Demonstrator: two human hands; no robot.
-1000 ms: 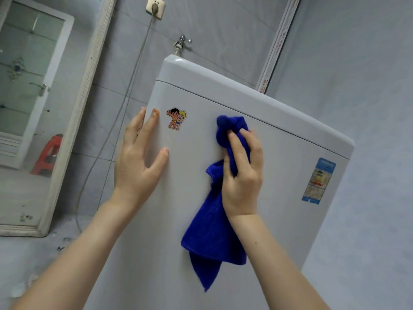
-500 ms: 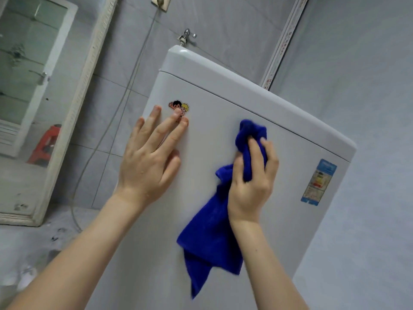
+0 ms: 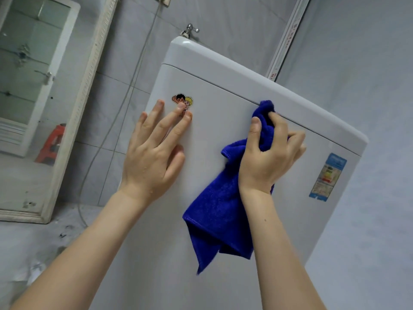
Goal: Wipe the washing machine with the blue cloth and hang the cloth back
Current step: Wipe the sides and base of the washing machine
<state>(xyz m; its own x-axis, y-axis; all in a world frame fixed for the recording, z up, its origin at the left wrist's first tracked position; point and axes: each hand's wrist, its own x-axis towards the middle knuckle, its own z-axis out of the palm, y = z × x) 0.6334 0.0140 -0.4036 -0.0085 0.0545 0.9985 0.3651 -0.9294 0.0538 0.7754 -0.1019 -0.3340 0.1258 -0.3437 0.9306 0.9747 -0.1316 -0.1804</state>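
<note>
Two bare hands are on the broad pale panel of a white washing machine (image 3: 223, 86), which fills the middle of the view in front of a grey tiled wall.

Over the last second the blue cloth (image 3: 219, 204) has travelled up and to the right across that panel. It began level with, and just beside, a cartoon sticker (image 3: 184, 101). Its bunched top now touches the dark seam under the machine's upper section, well apart from the sticker. This looks like a wiping stroke in progress along the upper band. The stretch toward the energy label (image 3: 327, 176) is probably next, and hanging the cloth back has not begun. No hook or rail is in view.

The right hand (image 3: 268, 159) has its thumb and fingers curled round the gathered upper part of the cloth and presses it to the panel. The loose remainder hangs down past the wrist.

The left hand (image 3: 154, 157) lies flat on the panel with fingers straight and spread, holding nothing. It has shifted right, so its fingertips now overlap the sticker's lower edge, and it seems to be bracing.
</note>
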